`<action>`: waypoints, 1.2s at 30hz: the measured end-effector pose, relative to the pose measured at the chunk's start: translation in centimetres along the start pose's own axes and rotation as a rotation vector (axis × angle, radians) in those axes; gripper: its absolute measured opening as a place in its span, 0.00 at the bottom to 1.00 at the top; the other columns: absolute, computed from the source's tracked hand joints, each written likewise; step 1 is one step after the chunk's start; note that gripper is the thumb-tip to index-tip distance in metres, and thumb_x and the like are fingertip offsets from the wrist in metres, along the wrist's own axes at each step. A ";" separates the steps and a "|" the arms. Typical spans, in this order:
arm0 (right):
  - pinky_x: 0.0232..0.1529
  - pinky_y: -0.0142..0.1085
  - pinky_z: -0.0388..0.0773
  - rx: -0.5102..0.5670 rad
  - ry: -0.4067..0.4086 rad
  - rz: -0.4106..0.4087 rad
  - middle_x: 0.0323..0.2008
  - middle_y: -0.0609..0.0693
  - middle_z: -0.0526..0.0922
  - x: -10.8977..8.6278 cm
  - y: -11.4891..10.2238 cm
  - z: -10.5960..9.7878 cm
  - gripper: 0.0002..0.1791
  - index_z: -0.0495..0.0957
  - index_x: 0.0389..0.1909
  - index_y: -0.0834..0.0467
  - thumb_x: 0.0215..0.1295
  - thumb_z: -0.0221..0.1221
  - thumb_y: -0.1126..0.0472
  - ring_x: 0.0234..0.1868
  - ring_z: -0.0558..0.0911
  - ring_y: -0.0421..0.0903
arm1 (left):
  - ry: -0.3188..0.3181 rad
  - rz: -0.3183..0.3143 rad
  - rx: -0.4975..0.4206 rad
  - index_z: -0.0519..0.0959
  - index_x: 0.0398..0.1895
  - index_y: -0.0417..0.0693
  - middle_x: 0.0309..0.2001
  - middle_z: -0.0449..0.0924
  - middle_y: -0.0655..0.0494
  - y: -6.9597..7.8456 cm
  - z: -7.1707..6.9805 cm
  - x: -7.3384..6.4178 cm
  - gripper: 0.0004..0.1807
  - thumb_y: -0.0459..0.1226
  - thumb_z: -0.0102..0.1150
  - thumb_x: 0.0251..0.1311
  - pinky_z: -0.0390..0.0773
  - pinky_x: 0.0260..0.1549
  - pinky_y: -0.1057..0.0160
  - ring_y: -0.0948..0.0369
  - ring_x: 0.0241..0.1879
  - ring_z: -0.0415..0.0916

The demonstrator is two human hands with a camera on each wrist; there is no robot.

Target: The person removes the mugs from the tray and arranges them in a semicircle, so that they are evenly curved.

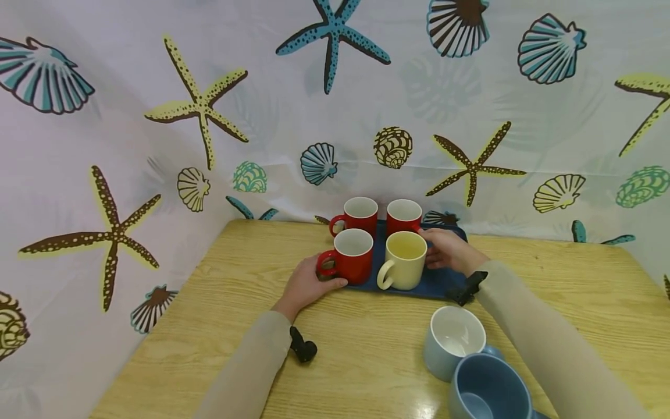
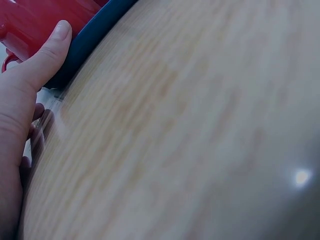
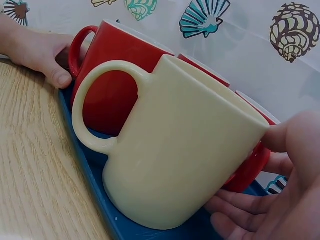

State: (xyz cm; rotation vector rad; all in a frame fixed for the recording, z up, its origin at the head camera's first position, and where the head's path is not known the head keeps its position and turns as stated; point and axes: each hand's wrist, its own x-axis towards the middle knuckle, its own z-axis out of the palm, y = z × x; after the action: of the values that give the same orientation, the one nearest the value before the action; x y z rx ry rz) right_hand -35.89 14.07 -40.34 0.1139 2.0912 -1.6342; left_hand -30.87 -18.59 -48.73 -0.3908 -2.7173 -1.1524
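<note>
A blue tray (image 1: 437, 285) bears a cream mug (image 1: 405, 265) at its front, a red mug (image 1: 355, 262) to the left and two more red mugs behind, one (image 1: 361, 213) at back left and one (image 1: 403, 214) at back right. My right hand (image 1: 451, 249) is at the cream mug's right side, its fingers (image 3: 245, 207) loosely bent by the wall and rim. At the tray's front left corner is my left hand (image 1: 310, 284), beside the front red mug's handle. Its thumb (image 2: 55, 42) lies extended near that mug's base; its other fingers are partly hidden.
A pale blue mug (image 1: 442, 352) and a darker blue mug (image 1: 484, 384) stand on the wooden table (image 1: 356, 355) at the front right, near my right forearm. Behind the table hangs a white cloth (image 1: 282, 122) printed with starfish and shells.
</note>
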 end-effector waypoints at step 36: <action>0.35 0.36 0.78 0.056 0.097 -0.040 0.33 0.59 0.82 -1.4 1.3 -2.0 0.18 0.69 0.42 0.63 0.69 0.48 0.49 0.33 0.82 0.50 | -0.009 -0.015 0.001 0.74 0.55 0.57 0.49 0.78 0.63 0.3 0.0 0.0 0.39 0.63 0.66 0.39 0.71 0.51 0.58 0.64 0.49 0.74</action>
State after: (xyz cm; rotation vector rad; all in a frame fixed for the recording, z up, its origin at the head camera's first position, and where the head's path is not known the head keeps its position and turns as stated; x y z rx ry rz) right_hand -34.78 16.60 -40.61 0.1741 2.1325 -1.7439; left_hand -30.78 -18.37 -48.55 -0.3771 -2.7330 -1.1557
